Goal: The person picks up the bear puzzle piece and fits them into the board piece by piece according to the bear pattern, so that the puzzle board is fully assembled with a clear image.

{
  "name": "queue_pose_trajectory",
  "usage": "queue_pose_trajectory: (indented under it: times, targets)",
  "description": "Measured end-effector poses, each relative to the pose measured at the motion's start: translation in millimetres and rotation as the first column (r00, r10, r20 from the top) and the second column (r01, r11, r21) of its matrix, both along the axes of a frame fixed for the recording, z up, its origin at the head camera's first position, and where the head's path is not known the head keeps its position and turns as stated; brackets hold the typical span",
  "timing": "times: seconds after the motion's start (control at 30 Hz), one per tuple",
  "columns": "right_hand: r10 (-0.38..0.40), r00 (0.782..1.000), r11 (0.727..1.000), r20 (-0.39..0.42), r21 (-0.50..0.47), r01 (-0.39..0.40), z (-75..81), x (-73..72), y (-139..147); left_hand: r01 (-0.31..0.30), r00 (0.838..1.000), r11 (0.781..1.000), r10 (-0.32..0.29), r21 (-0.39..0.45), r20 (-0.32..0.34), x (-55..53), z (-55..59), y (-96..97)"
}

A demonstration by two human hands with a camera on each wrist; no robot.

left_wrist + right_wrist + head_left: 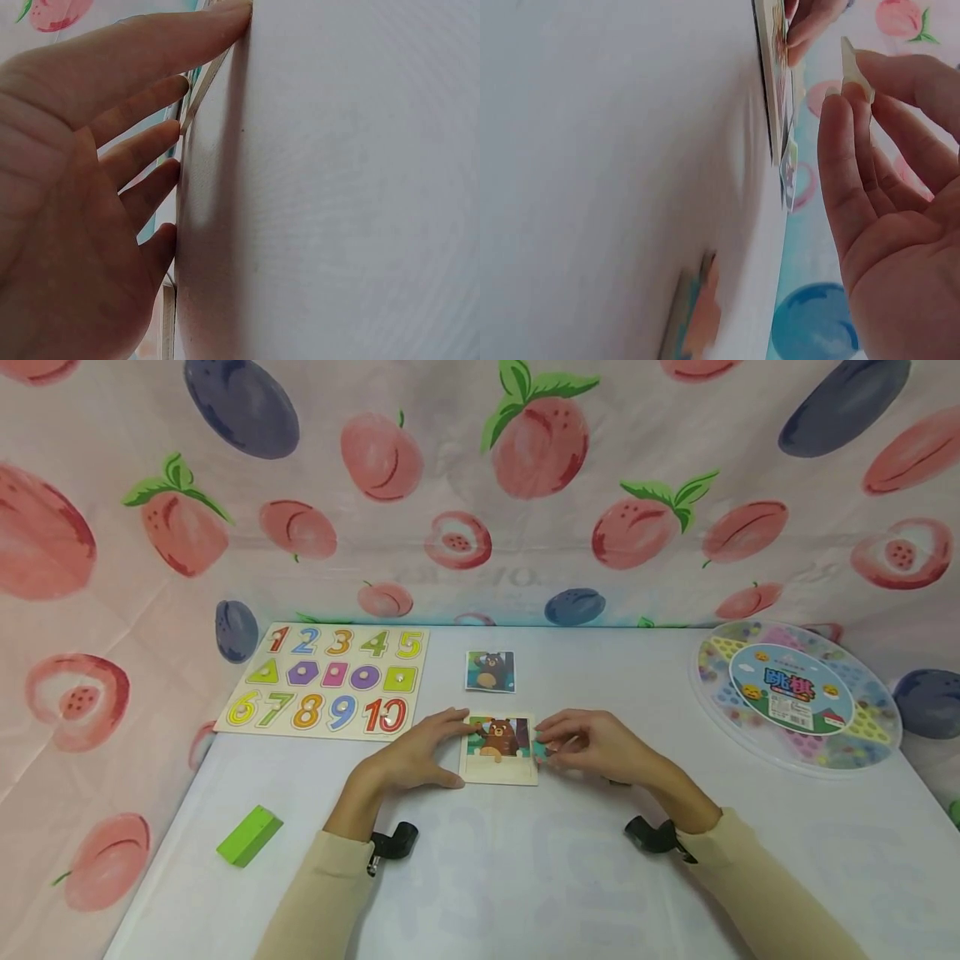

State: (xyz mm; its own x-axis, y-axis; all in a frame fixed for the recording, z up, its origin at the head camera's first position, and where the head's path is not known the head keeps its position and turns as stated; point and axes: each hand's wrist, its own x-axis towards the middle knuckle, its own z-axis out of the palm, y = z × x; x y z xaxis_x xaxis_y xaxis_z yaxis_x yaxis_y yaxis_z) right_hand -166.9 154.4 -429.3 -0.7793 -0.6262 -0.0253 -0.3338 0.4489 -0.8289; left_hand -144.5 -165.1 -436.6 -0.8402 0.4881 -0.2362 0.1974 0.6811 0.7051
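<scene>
A small square wooden jigsaw board [498, 772] with a brown bear picture lies in front of me. Its upper part shows the bear, and bare pale wood shows along the lower part. My left hand [416, 752] touches the board's left side, thumb at the lower corner and fingers near the upper one, fairly straight. At the right edge, my right hand [600, 745] pinches a teal jigsaw piece [542, 750] between thumb and fingers. The same piece [853, 71] appears edge-on in the right wrist view. Behind the board lies a square bear picture card [491, 672].
Loose jigsaw pieces [694, 319] lie on the table below my right hand, blurred. A number and shape board [322, 681] is at the back left, a green block [250, 836] at the front left. A round game box [795, 697] stands back right.
</scene>
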Motion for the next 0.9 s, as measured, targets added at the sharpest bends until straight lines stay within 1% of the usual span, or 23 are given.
queue_pose_trajectory:
  times: [0.23, 0.4, 0.53, 0.6, 0.83, 0.9]
  targets:
    - [-0.004, 1.000, 1.000, 0.013, 0.009, 0.004, -1.2, -1.1, -19, 0.002, 1.000, 1.000, -0.002, -0.003, -0.001, -0.6, -0.1, -0.4]
    - [0.025, 0.999, 1.000, 0.038, 0.015, -0.026, -4.8, -1.2, -34, 0.003, 1.000, 1.000, -0.003, -0.012, 0.000, -1.1, -0.3, 0.3]
    - [0.035, 0.998, 0.998, 0.044, 0.046, -0.037, -6.8, 0.2, -45, -0.005, 1.000, 1.000, 0.005, -0.011, 0.011, -1.2, 0.5, 0.6]
    - [0.031, 0.999, 0.998, 0.035, 0.055, -0.033, -7.6, 1.3, -51, -0.006, 1.000, 1.000, 0.006, -0.009, 0.011, -1.3, 0.7, 0.6]
    - [0.036, 0.999, 0.999, 0.026, 0.028, -0.037, -10.2, 3.7, -63, -0.005, 1.000, 1.000, 0.005, -0.007, 0.012, -2.0, -0.1, 0.3]
    - [0.036, 0.999, 0.999, 0.014, 0.039, -0.037, -10.5, 3.0, -66, -0.004, 1.000, 1.000, 0.004, -0.008, 0.011, -2.1, -0.5, 0.1]
